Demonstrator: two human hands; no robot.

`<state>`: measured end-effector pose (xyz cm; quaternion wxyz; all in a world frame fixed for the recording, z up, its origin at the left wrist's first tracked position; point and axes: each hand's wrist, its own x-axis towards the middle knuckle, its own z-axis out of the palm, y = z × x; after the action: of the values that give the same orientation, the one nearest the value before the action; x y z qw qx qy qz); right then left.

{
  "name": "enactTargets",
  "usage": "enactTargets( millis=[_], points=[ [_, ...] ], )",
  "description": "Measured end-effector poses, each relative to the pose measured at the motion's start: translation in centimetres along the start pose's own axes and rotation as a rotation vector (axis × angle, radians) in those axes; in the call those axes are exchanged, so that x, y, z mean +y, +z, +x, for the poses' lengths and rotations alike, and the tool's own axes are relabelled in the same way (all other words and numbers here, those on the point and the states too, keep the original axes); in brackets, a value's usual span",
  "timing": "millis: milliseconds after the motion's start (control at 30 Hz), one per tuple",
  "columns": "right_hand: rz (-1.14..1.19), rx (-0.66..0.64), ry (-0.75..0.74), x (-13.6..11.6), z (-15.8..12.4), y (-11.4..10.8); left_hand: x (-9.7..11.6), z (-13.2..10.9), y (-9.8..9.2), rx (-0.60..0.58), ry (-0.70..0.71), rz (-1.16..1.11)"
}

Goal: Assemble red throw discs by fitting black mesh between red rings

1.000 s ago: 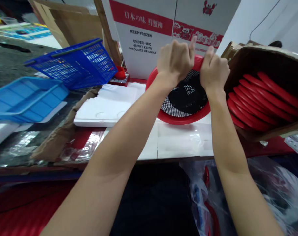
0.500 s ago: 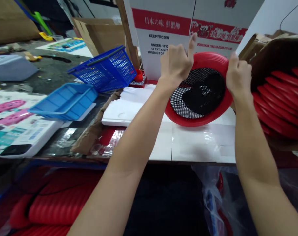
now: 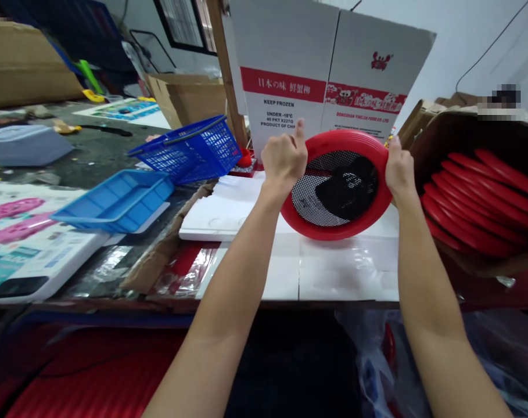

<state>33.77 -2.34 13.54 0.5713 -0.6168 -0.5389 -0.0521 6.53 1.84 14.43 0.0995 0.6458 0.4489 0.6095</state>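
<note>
Between my hands a round red frame (image 3: pixel 340 232) with a black mesh centre and a dark printed shape is held tilted above the white work surface (image 3: pixel 333 278). My left hand (image 3: pixel 284 157) is closed on its left rim, thumb pointing up. On the right rim my right hand (image 3: pixel 398 168) is closed too, thumb also raised. A stack of white sheets (image 3: pixel 224 203) lies left of the frame, partly behind my left forearm. To the right, several similar red rings (image 3: pixel 481 203) lean together in a cardboard box (image 3: pixel 507 133).
A printed white carton (image 3: pixel 290 58) stands upright behind the frame. On the left are a blue basket (image 3: pixel 194 151), a light blue tray (image 3: pixel 115 200) and a phone (image 3: pixel 17 287). Red stacked pieces (image 3: pixel 93 377) lie below the table edge.
The view has shifted, so the box of red rings shows more fully. Both hands still hold the red frame, which appears slightly lower and farther left in view.
</note>
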Motion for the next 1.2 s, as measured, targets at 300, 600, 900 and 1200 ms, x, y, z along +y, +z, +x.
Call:
enactTargets(
  millis=[300,600,900,1200],
  points=[
    [-0.106,0.177,0.167,0.6,-1.3,0.4,-1.3,-2.9,-0.9,0.026,-0.079,0.015],
    [0.001,0.231,0.282,3.5,-3.0,0.9,-1.9,-2.8,0.0,0.024,-0.124,-0.013],
    [-0.047,0.215,0.216,3.6,-4.1,0.2,-2.2,-5.3,-0.3,0.134,-0.193,0.016],
    [-0.111,0.273,-0.036,4.1,-7.4,-0.6,1.3,-6.4,-2.0,0.095,-0.140,0.094]
  ],
)
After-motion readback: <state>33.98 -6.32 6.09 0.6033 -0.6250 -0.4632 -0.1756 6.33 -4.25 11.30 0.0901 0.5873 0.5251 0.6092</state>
